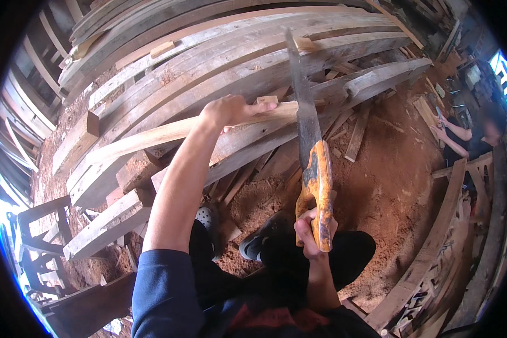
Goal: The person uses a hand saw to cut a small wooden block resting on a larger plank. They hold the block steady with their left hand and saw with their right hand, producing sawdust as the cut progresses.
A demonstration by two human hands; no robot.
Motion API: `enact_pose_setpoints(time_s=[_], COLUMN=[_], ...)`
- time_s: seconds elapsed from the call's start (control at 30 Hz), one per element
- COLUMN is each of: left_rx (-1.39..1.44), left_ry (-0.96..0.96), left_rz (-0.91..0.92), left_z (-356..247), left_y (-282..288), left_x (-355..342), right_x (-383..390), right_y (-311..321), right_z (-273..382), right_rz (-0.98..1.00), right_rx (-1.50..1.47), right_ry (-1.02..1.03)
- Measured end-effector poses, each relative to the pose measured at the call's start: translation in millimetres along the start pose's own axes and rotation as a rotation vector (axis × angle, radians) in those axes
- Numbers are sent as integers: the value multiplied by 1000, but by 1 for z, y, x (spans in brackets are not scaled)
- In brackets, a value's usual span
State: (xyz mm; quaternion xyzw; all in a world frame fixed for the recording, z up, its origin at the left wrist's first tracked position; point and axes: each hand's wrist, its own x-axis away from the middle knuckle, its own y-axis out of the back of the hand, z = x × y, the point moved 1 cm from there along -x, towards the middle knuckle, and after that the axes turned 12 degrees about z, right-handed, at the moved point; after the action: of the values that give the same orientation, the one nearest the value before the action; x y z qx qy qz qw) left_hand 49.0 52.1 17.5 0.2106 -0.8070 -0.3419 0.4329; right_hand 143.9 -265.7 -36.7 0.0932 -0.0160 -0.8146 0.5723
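My left hand (234, 111) grips a narrow pale wooden strip (152, 137), pressing it onto the grey timbers beneath, with a small wood block (267, 99) just beside my fingers. My right hand (312, 230) is closed around the worn yellow-orange handle (319, 188) of a handsaw. The saw's blade (307, 124) points away from me and crosses the strip near its right end, to the right of my left hand. Whether the teeth have cut into the wood is too small to tell.
Long weathered timbers (242, 45) lie stacked ahead. Short beams (104, 222) and a dark wooden frame (45, 242) sit at left. A co-worker (479, 141) works at right beside leaning boards (417, 265). Sawdust and offcuts (355, 141) cover the ground around my feet.
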Motion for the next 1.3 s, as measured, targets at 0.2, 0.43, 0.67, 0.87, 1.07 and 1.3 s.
enact_pose_setpoints(time_s=[0.2, 0.43, 0.67, 0.87, 1.07, 1.3], left_rx=[-9, 26, -35, -26, -86, -255], left_ry=[-31, 30, -20, 4, -104, -199], left_rz=[26, 49, 3, -12, -213, -239], left_z=[10, 15, -2, 11, 2, -15], left_y=[-2, -6, -3, -5, -9, -19], left_x=[0, 0, 4, -9, -2, 24], right_x=[-41, -32, 11, 2, 6, 32], right_y=[4, -5, 3, 13, 11, 2], right_z=[17, -1, 27, 14, 11, 28], right_rz=[32, 31, 55, 48, 10, 38], right_rx=[-71, -65, 146, -76, -102, -71], right_ry=[-11, -25, 109, 69, 17, 95])
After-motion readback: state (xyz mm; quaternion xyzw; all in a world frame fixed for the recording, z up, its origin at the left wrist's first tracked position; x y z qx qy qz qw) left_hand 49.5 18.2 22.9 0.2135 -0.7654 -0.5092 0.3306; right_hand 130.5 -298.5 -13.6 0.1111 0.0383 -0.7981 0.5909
